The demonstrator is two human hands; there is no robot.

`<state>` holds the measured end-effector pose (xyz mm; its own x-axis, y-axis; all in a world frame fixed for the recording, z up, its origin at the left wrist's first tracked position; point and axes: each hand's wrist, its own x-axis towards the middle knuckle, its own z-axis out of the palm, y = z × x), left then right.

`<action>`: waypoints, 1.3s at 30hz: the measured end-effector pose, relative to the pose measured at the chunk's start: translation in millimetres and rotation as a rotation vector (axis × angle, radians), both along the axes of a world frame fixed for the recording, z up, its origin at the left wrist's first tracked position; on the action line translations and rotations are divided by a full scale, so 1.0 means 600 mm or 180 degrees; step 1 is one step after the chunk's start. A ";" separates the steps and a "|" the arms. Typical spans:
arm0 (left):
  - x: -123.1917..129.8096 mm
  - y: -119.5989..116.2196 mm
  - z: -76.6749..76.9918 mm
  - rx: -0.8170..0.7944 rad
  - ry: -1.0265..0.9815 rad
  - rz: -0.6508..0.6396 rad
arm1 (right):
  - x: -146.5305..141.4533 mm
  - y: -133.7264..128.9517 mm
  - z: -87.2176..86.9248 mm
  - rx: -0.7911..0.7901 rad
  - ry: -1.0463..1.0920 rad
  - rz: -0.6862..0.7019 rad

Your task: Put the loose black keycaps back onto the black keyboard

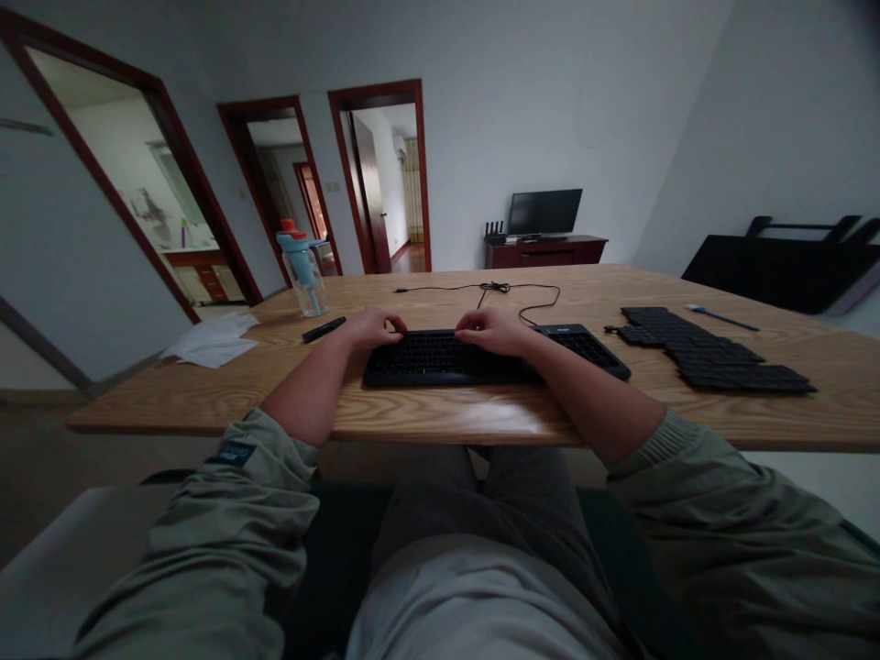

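A black keyboard (440,367) lies near the front edge of the wooden table, straight ahead of me. At its upper left corner my left hand (375,327) is closed on the edge, thumb and forefinger curled over the top row. Over the upper middle of the keys my right hand (491,330) is closed in a pinch; anything small between its fingertips is hidden. My right forearm covers part of the keyboard's right side. To the right, many loose black keycaps (715,350) lie side by side in a stepped block.
A thin blue brush (725,318) lies behind the keycaps. Left of the keyboard are a black pen (323,330), white tissues (213,339) and a clear bottle (306,280). A black cable (505,289) is coiled behind the keyboard on the table (440,417).
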<state>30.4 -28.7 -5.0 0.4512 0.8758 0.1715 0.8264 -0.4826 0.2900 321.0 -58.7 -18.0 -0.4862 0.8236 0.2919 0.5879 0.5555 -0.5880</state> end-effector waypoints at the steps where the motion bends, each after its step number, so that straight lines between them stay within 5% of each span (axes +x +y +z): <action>1: 0.001 -0.001 0.000 0.0008 0.0007 0.0007 | 0.000 0.000 0.000 0.0011 0.0005 0.0007; 39: 0.008 0.004 0.001 0.0180 0.0277 0.0017 | 0.000 0.000 -0.004 0.0156 -0.0103 0.0004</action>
